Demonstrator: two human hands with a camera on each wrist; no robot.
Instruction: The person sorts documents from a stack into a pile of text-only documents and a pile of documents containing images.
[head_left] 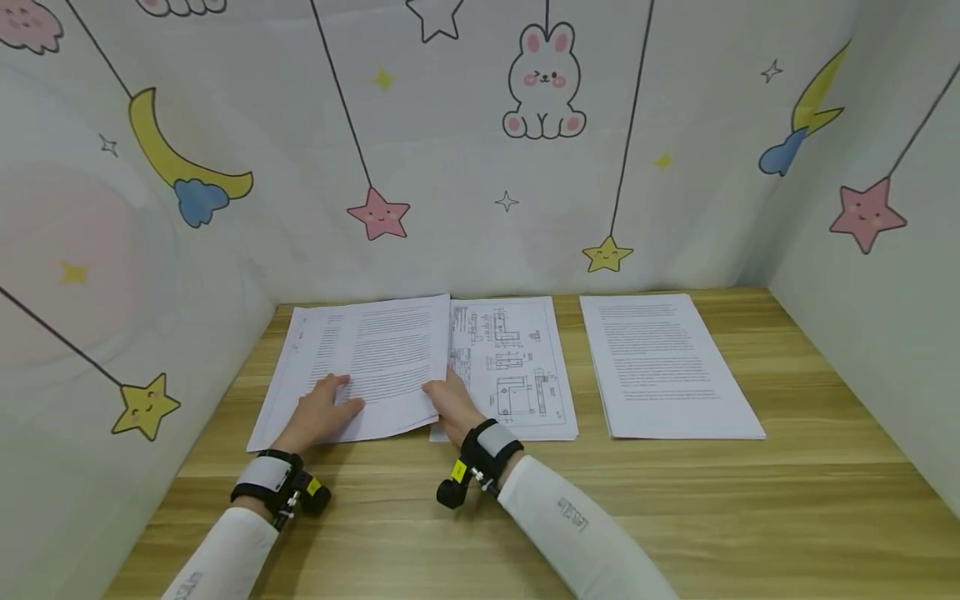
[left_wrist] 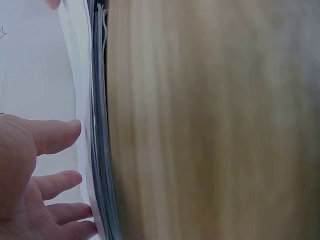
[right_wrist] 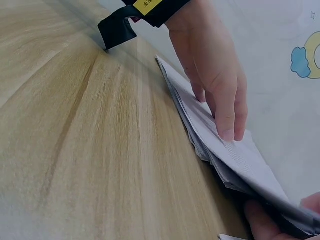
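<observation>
A stack of printed paper (head_left: 390,342) lies at the left of the table, its right side lifted slightly. My left hand (head_left: 318,412) rests on the stack's lower part, fingers spread over the text. At the raised right edge, my right hand (head_left: 453,404) pinches the sheets, thumb on top and fingers underneath. Part of a sheet with technical drawings (head_left: 517,358) shows beside and behind that hand. In the right wrist view, the left hand (right_wrist: 220,85) touches the top sheet, and the right hand's fingers (right_wrist: 262,225) reach under the raised sheets.
Another stack of text pages (head_left: 667,367) lies to the right on the wooden table (head_left: 675,517). A white fabric backdrop (head_left: 465,150) with cartoon figures stands behind the table and along both sides.
</observation>
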